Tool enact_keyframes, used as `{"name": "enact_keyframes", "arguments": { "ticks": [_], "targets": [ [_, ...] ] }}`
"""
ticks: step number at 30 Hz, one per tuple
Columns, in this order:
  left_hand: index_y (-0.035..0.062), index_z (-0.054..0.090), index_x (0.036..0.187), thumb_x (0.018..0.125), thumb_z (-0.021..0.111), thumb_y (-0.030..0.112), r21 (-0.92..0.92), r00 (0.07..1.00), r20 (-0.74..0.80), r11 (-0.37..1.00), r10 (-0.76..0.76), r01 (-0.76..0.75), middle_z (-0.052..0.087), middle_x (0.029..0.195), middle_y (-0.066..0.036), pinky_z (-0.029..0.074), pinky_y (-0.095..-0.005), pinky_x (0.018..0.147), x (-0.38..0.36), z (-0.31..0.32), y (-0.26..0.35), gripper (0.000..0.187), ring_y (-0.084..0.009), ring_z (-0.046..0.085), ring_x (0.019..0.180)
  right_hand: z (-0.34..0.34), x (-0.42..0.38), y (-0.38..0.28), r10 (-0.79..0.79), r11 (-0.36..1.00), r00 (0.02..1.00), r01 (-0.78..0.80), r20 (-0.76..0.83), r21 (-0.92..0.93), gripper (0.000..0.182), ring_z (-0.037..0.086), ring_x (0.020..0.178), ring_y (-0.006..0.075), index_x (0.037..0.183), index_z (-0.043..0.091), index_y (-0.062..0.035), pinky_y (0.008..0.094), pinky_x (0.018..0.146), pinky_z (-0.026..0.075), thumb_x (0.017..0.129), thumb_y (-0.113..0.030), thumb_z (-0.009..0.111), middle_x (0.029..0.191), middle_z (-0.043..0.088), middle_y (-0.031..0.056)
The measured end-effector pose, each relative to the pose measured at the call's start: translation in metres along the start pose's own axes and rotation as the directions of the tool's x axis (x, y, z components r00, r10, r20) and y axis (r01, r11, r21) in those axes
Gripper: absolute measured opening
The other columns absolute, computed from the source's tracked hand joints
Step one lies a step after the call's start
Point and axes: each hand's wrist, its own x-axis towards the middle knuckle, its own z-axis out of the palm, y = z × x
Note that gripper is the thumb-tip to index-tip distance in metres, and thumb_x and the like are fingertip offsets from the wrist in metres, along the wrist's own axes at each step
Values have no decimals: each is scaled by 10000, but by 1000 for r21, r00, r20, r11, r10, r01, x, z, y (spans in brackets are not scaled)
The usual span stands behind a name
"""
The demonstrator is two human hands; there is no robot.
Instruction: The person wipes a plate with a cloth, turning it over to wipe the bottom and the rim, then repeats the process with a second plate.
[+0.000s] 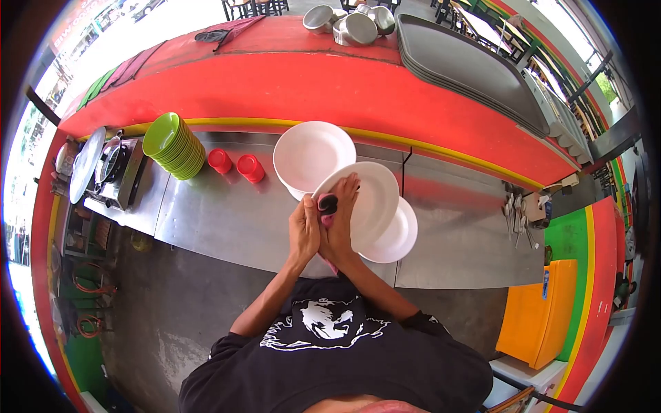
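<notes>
My left hand (303,227) grips the near-left rim of a white plate (374,199), which is tilted above the steel counter. My right hand (339,227) lies against the plate's upper face, fingers stretched along it. A pink and black cloth (328,204) is bunched at its palm and thumb, and a pink end hangs below the wrists. Behind the held plate, another white plate (313,153) sits on the counter with a further rim showing beneath it. A third white plate (401,237) lies to the right, partly covered by the held one.
Two red cups (250,168) and a stack of green bowls (172,144) stand left on the steel counter (454,241). Further left is a stove (117,168) with a pan. Spoons (518,215) lie right. Metal pots (358,29) and grey trays (468,65) rest on the red ledge.
</notes>
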Motion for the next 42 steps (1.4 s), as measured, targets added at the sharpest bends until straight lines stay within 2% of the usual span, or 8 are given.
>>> {"name": "enact_keyframes", "arguments": {
  "ticks": [7, 12, 17, 21, 26, 30, 36, 42],
  "targets": [
    [-39, 544, 829, 1079, 458, 387, 279, 997, -15, 958, -73, 74, 354, 639, 49, 279, -309, 521, -12, -7, 3, 502, -70, 315, 639, -45, 56, 22, -138, 932, 960, 43, -244, -360, 422, 420, 1375, 398, 1302, 523, -11, 549, 1165, 218, 924, -150, 648, 1414, 521, 181],
    [-64, 658, 964, 1079, 467, 379, 211, 988, -147, 974, -47, 78, 429, 677, 44, 302, -266, 537, 0, -33, 0, 496, -56, 345, 659, -67, 59, 97, 406, 905, 876, -344, -261, 252, 339, 701, 813, 252, 1136, 567, 15, 379, 694, 528, 1002, -294, 605, 937, 688, 148],
    [-44, 624, 1210, 1067, 407, 482, -137, 930, -13, 922, -367, 362, 705, 1019, -96, 581, -290, 739, 11, -71, 4, 586, -145, 688, 861, -111, 41, 85, 529, 628, 840, -291, -121, 722, 533, 694, 923, 255, 1280, 531, 29, 345, 888, 525, 1053, -444, 442, 1013, 697, 155],
    [-43, 550, 1309, 1067, 419, 462, -136, 806, 99, 794, -584, 592, 665, 1153, -127, 573, -320, 809, 4, -59, 3, 575, -183, 672, 975, -89, 24, 52, 104, 680, 984, 38, -147, 732, 582, 633, 1140, 371, 1272, 505, 37, 458, 1154, 269, 1021, -480, 413, 1032, 714, 195],
    [-41, 467, 1410, 1050, 372, 538, -286, 783, 425, 753, -454, 592, 573, 1341, -160, 466, -376, 1038, 0, -48, -15, 688, -240, 579, 1214, -97, 17, 77, 47, 588, 973, 157, -228, 794, 468, 653, 716, 237, 849, 587, -15, 420, 871, 480, 1004, -428, 433, 599, 598, 84],
    [-23, 444, 1454, 1024, 255, 648, -389, 865, 355, 785, -356, 482, 358, 1551, -208, 283, -415, 1176, -12, -25, -12, 818, -266, 358, 1445, -112, 24, 73, 502, 516, 818, -22, -282, 857, 402, 498, 475, 149, 801, 565, -32, 322, 625, 476, 1015, -361, 476, 550, 494, 41],
    [-2, 561, 763, 1040, 260, 626, -47, 946, 222, 972, 234, -230, 556, 776, -58, 429, -346, 718, -24, -17, -43, 749, -186, 534, 740, -103, 13, 145, 801, 531, 476, -283, -364, 799, 370, 575, 763, 169, 957, 625, -21, 318, 806, 468, 974, -387, 583, 804, 574, 31],
    [26, 350, 613, 1066, 446, 446, 91, 956, 85, 953, 281, -289, 272, 532, 26, 191, -344, 459, -12, -18, -26, 625, -81, 267, 498, -98, 25, 57, 637, 727, 705, -417, -310, 546, 365, 588, 1076, 156, 1190, 605, -2, 290, 965, 429, 1037, -326, 537, 1152, 634, 71]
  ]
}}
